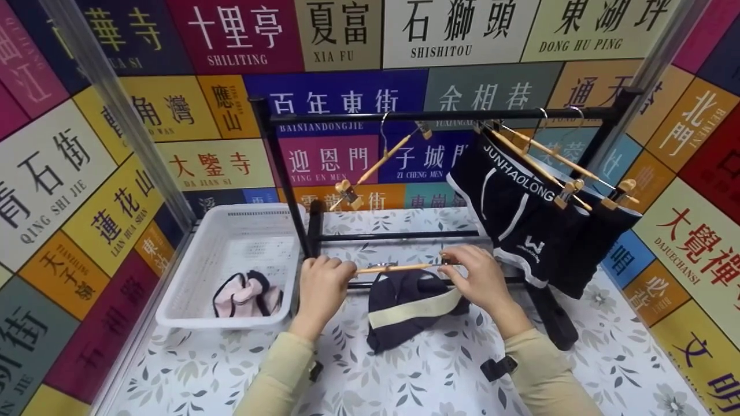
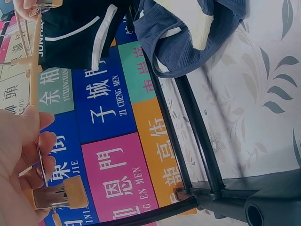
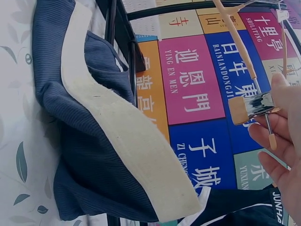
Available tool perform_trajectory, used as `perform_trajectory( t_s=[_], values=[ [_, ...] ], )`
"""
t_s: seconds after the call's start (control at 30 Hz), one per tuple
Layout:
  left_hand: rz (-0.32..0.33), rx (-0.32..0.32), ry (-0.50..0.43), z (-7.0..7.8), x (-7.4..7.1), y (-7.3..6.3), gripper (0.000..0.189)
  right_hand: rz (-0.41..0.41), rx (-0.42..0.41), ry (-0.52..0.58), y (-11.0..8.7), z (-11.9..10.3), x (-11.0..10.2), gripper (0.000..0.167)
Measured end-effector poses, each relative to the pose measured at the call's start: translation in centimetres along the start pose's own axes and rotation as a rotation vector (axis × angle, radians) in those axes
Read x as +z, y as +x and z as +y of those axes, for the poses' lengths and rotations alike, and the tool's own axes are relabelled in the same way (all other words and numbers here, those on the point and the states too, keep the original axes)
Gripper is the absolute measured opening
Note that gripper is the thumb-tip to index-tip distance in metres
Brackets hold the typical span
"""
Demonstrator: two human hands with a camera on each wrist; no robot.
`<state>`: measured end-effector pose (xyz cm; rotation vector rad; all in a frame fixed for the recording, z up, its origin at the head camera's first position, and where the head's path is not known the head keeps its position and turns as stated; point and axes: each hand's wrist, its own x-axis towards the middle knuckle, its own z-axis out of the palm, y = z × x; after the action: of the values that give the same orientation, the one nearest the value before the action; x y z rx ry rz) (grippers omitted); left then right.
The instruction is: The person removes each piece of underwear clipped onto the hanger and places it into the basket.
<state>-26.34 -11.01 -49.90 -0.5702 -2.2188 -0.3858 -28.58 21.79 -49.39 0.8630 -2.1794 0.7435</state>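
Both hands hold a wooden clip hanger (image 1: pixel 399 267) level, in front of the black rack. My left hand (image 1: pixel 324 294) grips its left end; the left wrist view shows the fingers round the bar beside a wooden clip (image 2: pixel 59 194). With thumb and fingers my right hand (image 1: pixel 483 280) pinches the clip (image 3: pixel 251 107) at the other end. Below the hanger lies a dark navy ribbed garment (image 1: pixel 384 338) with a wide cream band, bunched up by the rack's lower bars. In the right wrist view the garment (image 3: pixel 70 141) is apart from the clip.
The black rack (image 1: pixel 439 115) carries a bare clip hanger (image 1: pixel 384 157) at left and black boxer briefs (image 1: pixel 509 196) clipped on hangers at right. A white basket (image 1: pixel 173 289) on the left contains a pink garment with dark trim (image 1: pixel 245 294). Leaf-patterned cloth (image 1: pixel 439 381) covers the table.
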Motion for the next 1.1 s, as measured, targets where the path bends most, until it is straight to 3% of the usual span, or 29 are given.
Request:
perform_trajectory(
  t_s=[0.63, 1.1],
  values=[
    [-0.009, 0.012, -0.036, 0.1, -0.1, -0.2, 0.010, -0.020, -0.111, 0.061, 0.1, -0.7, 0.5, 0.039],
    [0.013, 0.007, -0.030, 1.0, 0.4, -0.7, 0.010, -0.053, -0.188, -0.003, -0.4, -1.2, 1.3, 0.031]
  ],
)
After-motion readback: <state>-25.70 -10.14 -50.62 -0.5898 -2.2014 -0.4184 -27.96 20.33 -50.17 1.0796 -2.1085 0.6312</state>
